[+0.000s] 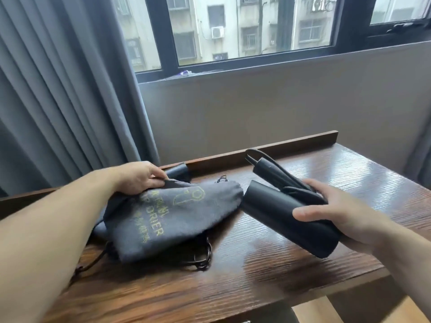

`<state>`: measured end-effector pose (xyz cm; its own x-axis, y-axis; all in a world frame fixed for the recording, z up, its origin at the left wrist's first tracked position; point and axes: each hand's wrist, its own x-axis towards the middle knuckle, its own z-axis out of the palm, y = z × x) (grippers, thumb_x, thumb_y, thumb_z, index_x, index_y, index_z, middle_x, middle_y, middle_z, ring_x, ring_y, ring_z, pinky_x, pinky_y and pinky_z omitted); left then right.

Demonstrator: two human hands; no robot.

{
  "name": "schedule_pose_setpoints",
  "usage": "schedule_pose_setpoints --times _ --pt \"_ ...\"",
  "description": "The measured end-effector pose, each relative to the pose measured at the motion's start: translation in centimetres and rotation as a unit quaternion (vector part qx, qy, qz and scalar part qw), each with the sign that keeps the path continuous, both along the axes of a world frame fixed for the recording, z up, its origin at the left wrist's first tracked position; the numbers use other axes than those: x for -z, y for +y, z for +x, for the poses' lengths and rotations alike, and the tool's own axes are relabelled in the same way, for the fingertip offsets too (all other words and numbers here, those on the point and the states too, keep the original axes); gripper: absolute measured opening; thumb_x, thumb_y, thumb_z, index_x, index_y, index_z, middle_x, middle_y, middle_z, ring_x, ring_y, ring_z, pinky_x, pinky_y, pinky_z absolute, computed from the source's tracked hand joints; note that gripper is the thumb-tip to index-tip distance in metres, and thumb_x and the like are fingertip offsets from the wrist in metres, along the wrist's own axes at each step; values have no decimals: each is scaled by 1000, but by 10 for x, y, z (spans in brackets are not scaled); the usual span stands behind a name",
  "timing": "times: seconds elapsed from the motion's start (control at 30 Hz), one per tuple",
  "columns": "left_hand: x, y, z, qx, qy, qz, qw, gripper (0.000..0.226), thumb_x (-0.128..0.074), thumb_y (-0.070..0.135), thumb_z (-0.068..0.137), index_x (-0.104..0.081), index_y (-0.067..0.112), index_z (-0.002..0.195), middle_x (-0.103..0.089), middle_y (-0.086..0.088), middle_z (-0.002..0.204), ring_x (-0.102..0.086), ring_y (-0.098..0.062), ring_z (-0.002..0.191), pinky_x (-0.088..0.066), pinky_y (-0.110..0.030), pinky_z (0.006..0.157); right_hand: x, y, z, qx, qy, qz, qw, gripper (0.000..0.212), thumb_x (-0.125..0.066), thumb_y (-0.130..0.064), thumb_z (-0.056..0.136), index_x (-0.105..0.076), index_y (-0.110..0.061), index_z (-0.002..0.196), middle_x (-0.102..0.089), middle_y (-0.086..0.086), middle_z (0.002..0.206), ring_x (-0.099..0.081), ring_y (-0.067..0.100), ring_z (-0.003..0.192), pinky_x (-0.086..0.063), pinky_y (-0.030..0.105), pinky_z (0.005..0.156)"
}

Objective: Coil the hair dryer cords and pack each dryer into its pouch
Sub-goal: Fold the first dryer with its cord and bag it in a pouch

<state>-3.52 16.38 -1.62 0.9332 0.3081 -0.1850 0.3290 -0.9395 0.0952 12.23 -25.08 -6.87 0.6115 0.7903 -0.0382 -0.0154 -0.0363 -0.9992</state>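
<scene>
A grey drawstring pouch (pixel 172 215) with yellow lettering lies on the wooden table (pixel 268 259), left of centre. My left hand (pixel 137 178) pinches the pouch's far edge. A black hair dryer (pixel 279 213) is held just above the table on the right, its barrel pointing left towards the pouch. My right hand (pixel 335 213) grips the dryer's body with its folded handle and bundled cord. Another black dryer part (pixel 179 171) pokes out behind the pouch by the table's back rail. A dark drawstring cord (pixel 203 257) trails from under the pouch.
A raised wooden rail (pixel 268 148) runs along the table's back edge. Grey curtains (pixel 65 94) hang at the left, and a window (pixel 245 31) sits above a grey wall. The table's right edge drops off near my right wrist.
</scene>
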Motion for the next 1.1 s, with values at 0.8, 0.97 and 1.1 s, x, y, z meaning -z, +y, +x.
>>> schedule_pose_setpoints --times 0.8,0.97,1.1 --pt "49 -144 -6 -88 -120 -71 986 24 -68 15 79 -77 24 98 -73 7 96 -65 -14 92 -51 -23 79 -1 5 5 -74 -35 -78 994 88 -92 -27 45 -63 -28 128 -73 14 117 -72 37 104 -57 52 91" --pt "31 -131 -31 -114 -167 -139 969 29 -79 42 83 -70 23 63 -63 14 55 -56 0 55 -41 -16 54 -7 11 -2 -147 -53 -86 984 82 -90 -25 46 -66 -37 123 -72 12 120 -70 37 109 -53 58 97" --pt "15 -132 -40 -107 -205 -207 951 22 -68 22 93 -68 28 72 -60 13 57 -50 -4 54 -44 -25 61 -21 4 -1 -180 -76 -99 976 94 -90 -24 49 -58 -32 137 -68 10 130 -66 34 118 -49 55 103"
